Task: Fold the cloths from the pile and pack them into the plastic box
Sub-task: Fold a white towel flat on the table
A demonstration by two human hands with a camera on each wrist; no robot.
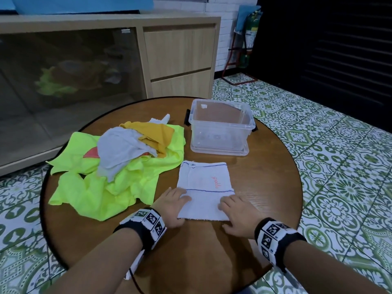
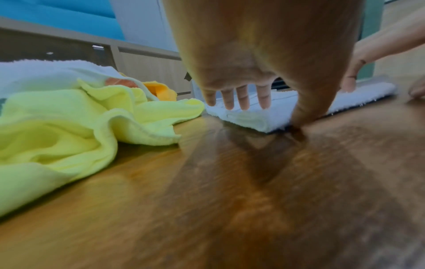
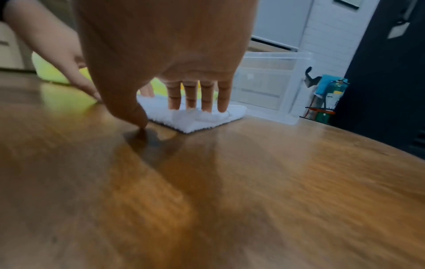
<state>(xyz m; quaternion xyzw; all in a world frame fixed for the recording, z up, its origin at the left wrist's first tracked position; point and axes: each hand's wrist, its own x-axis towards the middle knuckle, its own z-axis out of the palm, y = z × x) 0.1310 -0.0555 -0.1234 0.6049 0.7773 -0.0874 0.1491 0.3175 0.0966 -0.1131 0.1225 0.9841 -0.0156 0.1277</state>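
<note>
both forearms come up from the bottom of the head view, each w/ a black-and-white patterned wristband. left hand sits lower centre, palm down, fingers straight & slightly spread, tips pressing down, thumb angled down at the near edge. right hand just right of it, same pose: fingers straight, tips down, thumb tip touching the surface. hands near each other, not touching.
</note>
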